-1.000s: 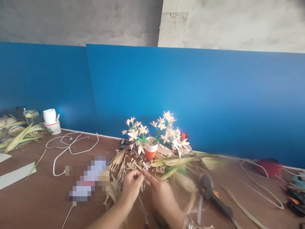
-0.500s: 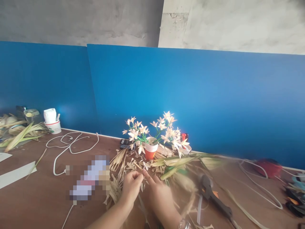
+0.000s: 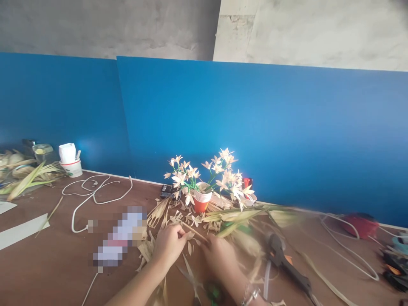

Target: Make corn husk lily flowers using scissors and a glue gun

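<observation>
Low in the middle of the view, my left hand [image 3: 168,245] and my right hand [image 3: 219,257] both pinch a thin dry straw strip [image 3: 194,231] that runs between them, over a litter of dried leaf pieces [image 3: 159,216] on the brown table [image 3: 54,263]. Both hands have their fingers closed on the strip. Just beyond them stands an orange paper cup [image 3: 201,202] filled with pale handmade flowers [image 3: 223,174] on green stems. Something green [image 3: 214,293] shows under my right wrist.
A black glue gun [image 3: 287,261] lies right of my hands, with white cables [image 3: 350,250] and a red object [image 3: 361,223] further right. On the left are a white cable [image 3: 92,193], a white cup [image 3: 72,168], palm leaves [image 3: 25,180] and paper sheets [image 3: 22,229]. A blue panel [image 3: 255,127] backs the table.
My right hand has drawn back toward me and closed on the strip, which now lies stretched between the two hands. The view has shifted slightly.
</observation>
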Available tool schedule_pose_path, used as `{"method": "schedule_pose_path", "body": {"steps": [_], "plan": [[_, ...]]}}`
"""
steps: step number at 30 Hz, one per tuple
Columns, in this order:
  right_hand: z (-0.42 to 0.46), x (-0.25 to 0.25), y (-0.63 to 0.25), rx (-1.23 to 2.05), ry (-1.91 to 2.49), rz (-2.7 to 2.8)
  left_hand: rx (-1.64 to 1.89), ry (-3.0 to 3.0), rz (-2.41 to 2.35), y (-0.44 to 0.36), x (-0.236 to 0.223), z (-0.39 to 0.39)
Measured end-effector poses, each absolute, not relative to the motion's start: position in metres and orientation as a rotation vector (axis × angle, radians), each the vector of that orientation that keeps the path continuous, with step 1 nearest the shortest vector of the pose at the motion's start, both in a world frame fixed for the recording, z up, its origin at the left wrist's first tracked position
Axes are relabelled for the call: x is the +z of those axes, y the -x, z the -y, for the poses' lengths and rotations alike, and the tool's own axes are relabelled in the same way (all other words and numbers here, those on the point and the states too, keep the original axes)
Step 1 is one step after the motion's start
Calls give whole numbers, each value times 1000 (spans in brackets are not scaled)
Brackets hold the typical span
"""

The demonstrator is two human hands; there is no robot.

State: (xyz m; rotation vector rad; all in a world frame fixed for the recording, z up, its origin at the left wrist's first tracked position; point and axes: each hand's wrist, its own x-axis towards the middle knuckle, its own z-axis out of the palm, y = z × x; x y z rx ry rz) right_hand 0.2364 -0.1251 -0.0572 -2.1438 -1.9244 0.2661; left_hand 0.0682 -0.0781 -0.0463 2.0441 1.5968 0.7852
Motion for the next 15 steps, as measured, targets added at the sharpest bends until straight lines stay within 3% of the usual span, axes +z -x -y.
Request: {"method": "schedule_pose_path", "body": {"steps": [7,15], "plan": [[128,-49,-236,294,2027,1817,857,-2061,-1501,-72,-37,83],[134,-44,-228,414,1774,1702,952,-1606,-1050,-84,-41,87]]}}
